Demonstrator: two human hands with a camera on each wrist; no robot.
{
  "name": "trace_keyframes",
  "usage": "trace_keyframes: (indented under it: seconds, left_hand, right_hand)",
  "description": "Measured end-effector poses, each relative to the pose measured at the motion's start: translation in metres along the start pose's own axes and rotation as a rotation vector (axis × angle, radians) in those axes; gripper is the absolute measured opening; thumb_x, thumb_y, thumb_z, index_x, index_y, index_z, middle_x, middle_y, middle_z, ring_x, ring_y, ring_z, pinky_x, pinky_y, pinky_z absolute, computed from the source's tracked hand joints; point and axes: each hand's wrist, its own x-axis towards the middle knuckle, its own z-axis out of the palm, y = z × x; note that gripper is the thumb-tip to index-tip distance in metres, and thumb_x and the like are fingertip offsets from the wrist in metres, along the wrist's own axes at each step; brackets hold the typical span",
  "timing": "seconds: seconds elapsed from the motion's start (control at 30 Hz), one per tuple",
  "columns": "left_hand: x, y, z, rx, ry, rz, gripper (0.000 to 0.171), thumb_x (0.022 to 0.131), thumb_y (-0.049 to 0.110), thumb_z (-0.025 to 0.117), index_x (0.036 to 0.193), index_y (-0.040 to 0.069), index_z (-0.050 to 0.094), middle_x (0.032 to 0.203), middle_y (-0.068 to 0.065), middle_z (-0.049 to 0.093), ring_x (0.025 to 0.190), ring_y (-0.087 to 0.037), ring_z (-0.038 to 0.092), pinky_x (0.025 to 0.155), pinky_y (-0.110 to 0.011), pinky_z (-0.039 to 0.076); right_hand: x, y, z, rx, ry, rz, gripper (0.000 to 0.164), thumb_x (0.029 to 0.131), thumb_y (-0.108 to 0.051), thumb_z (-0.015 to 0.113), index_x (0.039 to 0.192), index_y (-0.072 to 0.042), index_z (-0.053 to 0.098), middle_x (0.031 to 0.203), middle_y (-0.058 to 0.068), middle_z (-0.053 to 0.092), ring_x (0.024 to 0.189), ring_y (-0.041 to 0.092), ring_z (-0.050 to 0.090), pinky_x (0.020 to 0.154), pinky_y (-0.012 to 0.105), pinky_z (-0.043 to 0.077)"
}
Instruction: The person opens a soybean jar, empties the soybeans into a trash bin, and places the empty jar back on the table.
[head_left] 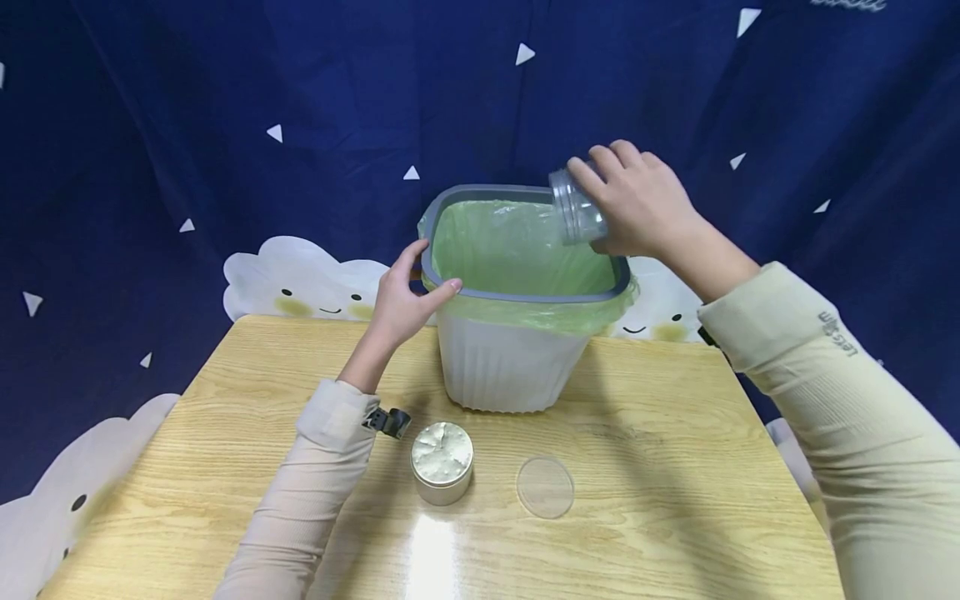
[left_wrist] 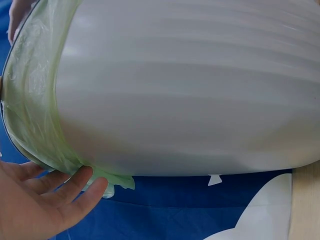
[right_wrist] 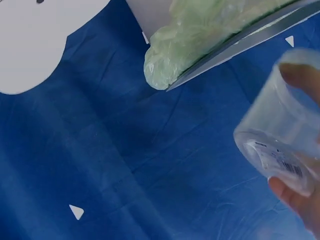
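A white trash bin [head_left: 510, 362] with a grey rim and a pale green liner [head_left: 525, 250] stands on the table, liner edge folded outside. My left hand [head_left: 405, 296] grips the bin's near-left corner, thumb at the front rim; in the left wrist view its other fingers [left_wrist: 75, 192] lie along the outside by the liner. Above the bin's right side, my right hand [head_left: 645, 200] holds a clear plastic jar [head_left: 576, 208] tipped over, mouth leftward over the opening. The jar's base, with a barcode label [right_wrist: 277, 160], shows in the right wrist view.
Nearer on the table [head_left: 660, 433] stands a short round container [head_left: 442, 462] with a crumpled, silvery top. To its right lies a thin, clear round disc [head_left: 545, 487]. Behind the table hangs a dark blue curtain [head_left: 337, 83] with white triangles and clouds.
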Motion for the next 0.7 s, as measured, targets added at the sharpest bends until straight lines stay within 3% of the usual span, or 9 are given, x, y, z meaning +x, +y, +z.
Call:
trace_keyframes:
  seconds: [0.1,0.2,0.43,0.7]
  left_hand:
    - [0.0,0.0,0.0,0.0,0.001,0.0,0.069,0.078,0.031,0.068,0.136,0.007,0.039,0.125,-0.015,0.05,0.101,-0.029,0.051,0.086,-0.044,0.04]
    - [0.0,-0.001,0.0,0.001,0.001,-0.001,0.07,0.078,0.031,0.068,0.136,0.006,0.039,0.125,-0.015,0.05,0.101,-0.029,0.051,0.087,-0.044,0.04]
    - [0.0,-0.001,0.0,0.001,0.004,0.005,0.07,0.078,0.031,0.069,0.136,0.006,0.039,0.125,-0.015,0.05,0.101,-0.029,0.051,0.086,-0.043,0.04]
    - [0.001,0.0,0.003,-0.008,-0.013,0.001,0.071,0.077,0.031,0.068,0.137,0.007,0.038,0.125,-0.014,0.05,0.102,-0.028,0.051,0.086,-0.043,0.04]
  right_hand:
    - [-0.001,0.0,0.0,0.025,0.083,0.095,0.089,0.053,-0.027,0.083,0.124,0.001,0.038,0.116,0.027,0.046,0.103,0.044,0.044,0.075,0.054,0.044]
    - [-0.002,-0.001,0.002,0.047,0.128,0.137,0.09,0.053,-0.028,0.082,0.125,0.002,0.039,0.116,0.027,0.046,0.103,0.044,0.044,0.075,0.053,0.045]
    - [-0.005,-0.003,0.011,0.042,-0.03,0.027,0.088,0.053,-0.027,0.084,0.125,-0.001,0.041,0.117,0.027,0.047,0.104,0.044,0.043,0.079,0.053,0.043]
    - [-0.01,-0.002,0.01,0.025,-0.002,0.048,0.087,0.052,-0.025,0.084,0.124,-0.002,0.041,0.116,0.027,0.047,0.103,0.044,0.043,0.077,0.053,0.043]
